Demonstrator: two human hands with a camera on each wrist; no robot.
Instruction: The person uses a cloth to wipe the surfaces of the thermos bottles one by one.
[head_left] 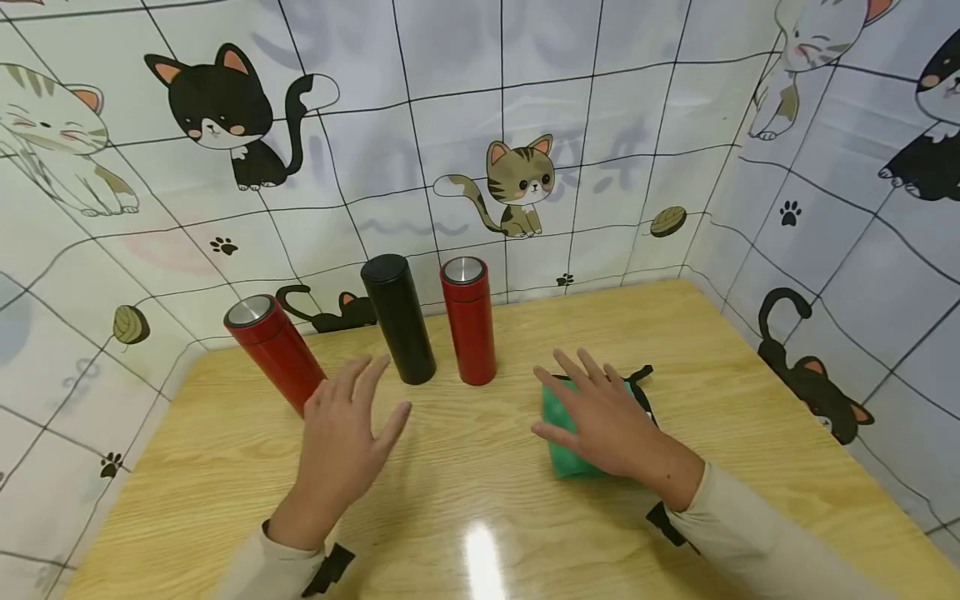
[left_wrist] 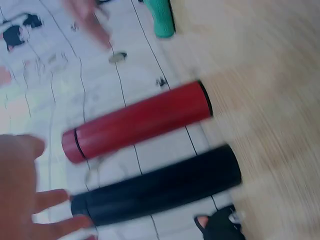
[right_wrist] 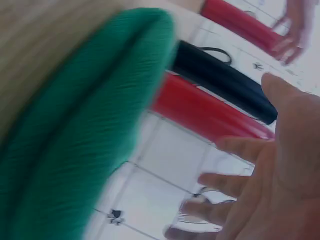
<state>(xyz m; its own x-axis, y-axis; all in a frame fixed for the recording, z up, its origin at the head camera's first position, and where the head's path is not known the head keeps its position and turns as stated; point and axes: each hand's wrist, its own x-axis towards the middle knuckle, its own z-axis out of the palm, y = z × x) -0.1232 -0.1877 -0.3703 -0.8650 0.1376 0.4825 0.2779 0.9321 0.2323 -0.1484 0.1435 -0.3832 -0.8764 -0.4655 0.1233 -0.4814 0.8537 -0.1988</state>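
My left hand (head_left: 341, 454), fingers spread and nothing in them, hovers over the table near the lower part of a red vacuum flask (head_left: 276, 354) with a silver-topped lid. To the right of that flask stand a black flask (head_left: 400, 321) and a second red flask (head_left: 470, 325), side by side. Over on the right, my right hand (head_left: 611, 425) is held with straight, parted fingers above a green cloth pouch (head_left: 572, 465) with black trim and a loop. The hand covers much of the pouch in the head view. In the right wrist view the green cloth (right_wrist: 85, 135) fills the left side.
A light wooden table (head_left: 480, 467) carries everything. Behind it and on both sides hangs a white sheet (head_left: 360, 167) with a grid and cartoon cats, close behind the flasks. A bright light reflection lies on the tabletop near the front.
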